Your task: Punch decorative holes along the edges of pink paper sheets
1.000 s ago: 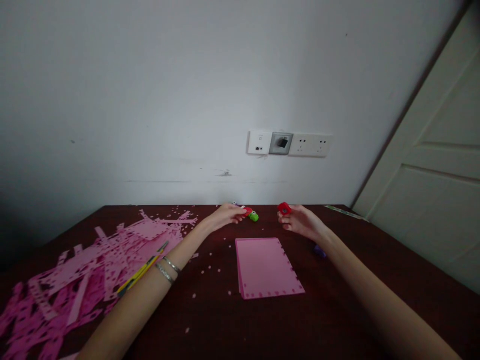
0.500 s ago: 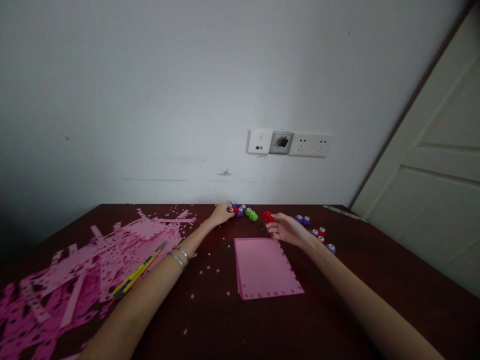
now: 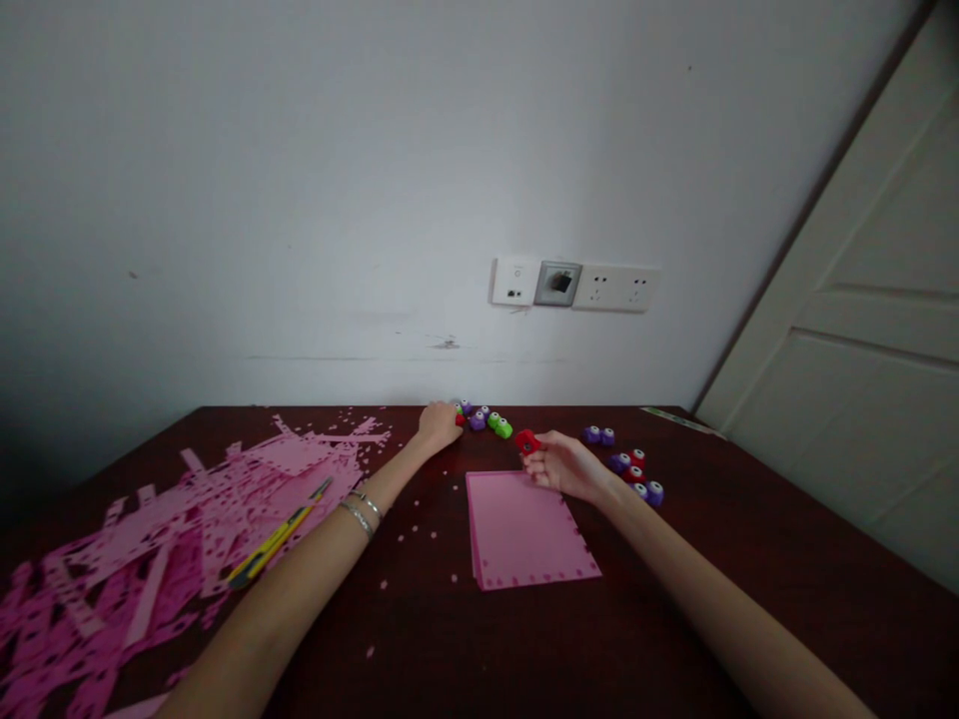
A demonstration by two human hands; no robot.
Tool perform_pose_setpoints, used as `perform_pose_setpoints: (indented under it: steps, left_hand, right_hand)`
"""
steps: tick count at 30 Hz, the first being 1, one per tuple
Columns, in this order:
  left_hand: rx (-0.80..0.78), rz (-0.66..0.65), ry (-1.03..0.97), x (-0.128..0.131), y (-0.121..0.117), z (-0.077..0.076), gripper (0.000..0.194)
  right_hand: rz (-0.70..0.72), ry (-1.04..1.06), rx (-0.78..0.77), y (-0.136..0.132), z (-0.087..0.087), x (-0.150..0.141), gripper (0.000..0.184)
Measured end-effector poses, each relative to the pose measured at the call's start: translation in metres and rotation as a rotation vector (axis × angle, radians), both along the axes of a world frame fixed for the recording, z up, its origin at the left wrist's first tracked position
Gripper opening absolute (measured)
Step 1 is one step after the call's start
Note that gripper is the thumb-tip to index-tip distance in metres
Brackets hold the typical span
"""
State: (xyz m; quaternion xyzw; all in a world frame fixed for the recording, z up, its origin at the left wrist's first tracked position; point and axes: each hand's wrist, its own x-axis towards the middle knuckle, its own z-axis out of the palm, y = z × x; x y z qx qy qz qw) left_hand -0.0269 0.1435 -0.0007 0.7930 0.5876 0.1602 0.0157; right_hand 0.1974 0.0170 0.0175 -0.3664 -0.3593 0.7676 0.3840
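Observation:
My right hand (image 3: 570, 465) pinches a red craft punch (image 3: 526, 442) above the far edge of a small stack of pink paper (image 3: 528, 529). Flower-like holes run along the paper's right and bottom edges. At the back of the table, my left hand (image 3: 439, 427) is curled against another red craft punch (image 3: 460, 419), mostly hidden behind the fingers. Purple punches (image 3: 478, 420) and green punches (image 3: 499, 425) stand just right of that hand. More purple and red punches (image 3: 636, 475) stand in small groups beyond my right forearm.
A heap of punched pink paper strips (image 3: 172, 539) covers the table's left side. On it lies a yellow utility knife (image 3: 277, 539). Tiny paper cut-outs are scattered near the middle. A thin ruler-like strip (image 3: 681, 421) lies at the back right, by the wall with sockets (image 3: 610, 288).
My left hand has shifted slightly left and now covers more of its red punch. My right hand has lowered a little toward the paper, still holding its red punch.

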Motion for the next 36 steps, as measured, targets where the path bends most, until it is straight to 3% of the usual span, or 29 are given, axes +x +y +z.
perform_pose_setpoints:
  steps: [16,19,21,24,28,32,36]
  left_hand:
    - [-0.146,-0.107,-0.09,-0.007,0.006,0.007,0.012]
    - [-0.103,-0.095,-0.095,-0.004,-0.005,0.011,0.007]
    - [0.023,-0.112,-0.163,0.003,-0.02,0.016,0.009]
    - [0.245,-0.331,-0.424,0.015,-0.05,0.025,0.008]
    - [0.206,-0.637,-0.616,0.029,-0.087,0.034,0.006]
    - [0.195,-0.76,-0.642,0.035,-0.102,0.034,0.006]
    - [0.233,-0.782,-0.633,0.04,-0.102,0.029,0.007]
  right_hand:
    - [0.01,0.028,0.035,-0.011,0.0,0.01,0.023]
    - [0.007,0.041,0.031,-0.01,-0.001,0.008,0.02]
    - [-0.009,0.06,0.035,-0.008,-0.003,0.007,0.019]
    - [-0.064,0.083,0.063,-0.006,-0.005,0.005,0.019]
    - [-0.121,0.082,0.099,-0.004,-0.007,0.005,0.015]
    - [-0.139,0.059,0.107,-0.003,-0.009,0.005,0.012]
    - [-0.136,0.06,0.097,-0.002,-0.009,0.004,0.013]
